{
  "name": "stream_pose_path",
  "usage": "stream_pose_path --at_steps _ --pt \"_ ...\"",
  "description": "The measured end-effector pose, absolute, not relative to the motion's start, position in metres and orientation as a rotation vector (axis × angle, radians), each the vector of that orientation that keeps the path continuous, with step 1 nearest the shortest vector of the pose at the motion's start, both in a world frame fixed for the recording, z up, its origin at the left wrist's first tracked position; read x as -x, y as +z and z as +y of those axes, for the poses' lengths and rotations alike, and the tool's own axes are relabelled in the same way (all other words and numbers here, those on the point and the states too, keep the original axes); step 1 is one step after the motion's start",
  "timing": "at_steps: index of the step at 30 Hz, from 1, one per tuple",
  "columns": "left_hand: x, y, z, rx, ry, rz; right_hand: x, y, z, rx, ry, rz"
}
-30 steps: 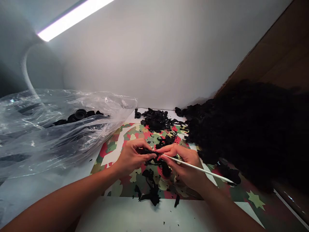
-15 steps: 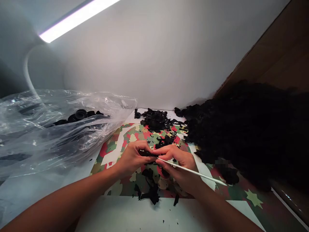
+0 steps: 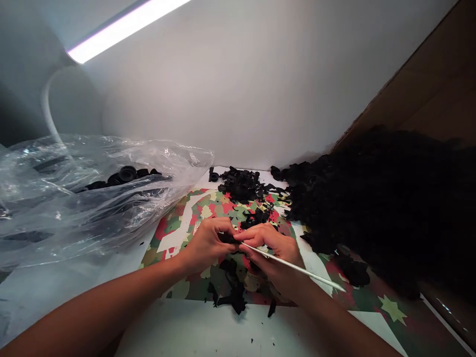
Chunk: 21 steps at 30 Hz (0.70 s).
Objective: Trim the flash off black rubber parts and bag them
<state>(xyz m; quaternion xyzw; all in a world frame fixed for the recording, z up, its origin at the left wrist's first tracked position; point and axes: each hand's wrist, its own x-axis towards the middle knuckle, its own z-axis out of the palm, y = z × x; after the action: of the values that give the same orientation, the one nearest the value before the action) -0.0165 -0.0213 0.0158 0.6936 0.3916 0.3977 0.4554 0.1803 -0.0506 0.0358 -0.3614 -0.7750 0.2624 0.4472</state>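
My left hand [image 3: 211, 243] is closed in a pinch around a small black piece [image 3: 227, 238], mostly hidden by the fingers. Between thumb and fingers, my right hand [image 3: 277, 248] grips a thin white stick [image 3: 293, 266]. The stick's near end slants down to the right, and its tip meets the black piece at the left fingertips. Both hands touch, just above a patterned paper [image 3: 193, 287] in green, red and cream. Torn black scraps [image 3: 234, 295] lie on the paper below the hands.
A clear plastic bag [image 3: 148, 208] at left holds several black round rings [image 3: 127, 173]. Black scraps [image 3: 241, 183] are heaped behind the hands. A large black pile [image 3: 372, 198] spills from a cardboard box [image 3: 439, 84] at right. A lit lamp [image 3: 130, 29] hangs upper left.
Both hands stay together in nearly the same place. The stick's free end has shifted slightly left and down. The whole view has moved a little.
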Motion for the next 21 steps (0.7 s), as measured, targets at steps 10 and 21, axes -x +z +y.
stream_pose_path --at_steps 10,21 --pt "0.019 0.012 -0.017 -1.748 0.951 0.994 -0.168 0.02 -0.047 0.819 -0.064 -2.057" --pt "0.019 0.022 -0.025 -1.703 1.083 0.868 -0.203 0.03 -0.02 1.402 0.501 -1.855"
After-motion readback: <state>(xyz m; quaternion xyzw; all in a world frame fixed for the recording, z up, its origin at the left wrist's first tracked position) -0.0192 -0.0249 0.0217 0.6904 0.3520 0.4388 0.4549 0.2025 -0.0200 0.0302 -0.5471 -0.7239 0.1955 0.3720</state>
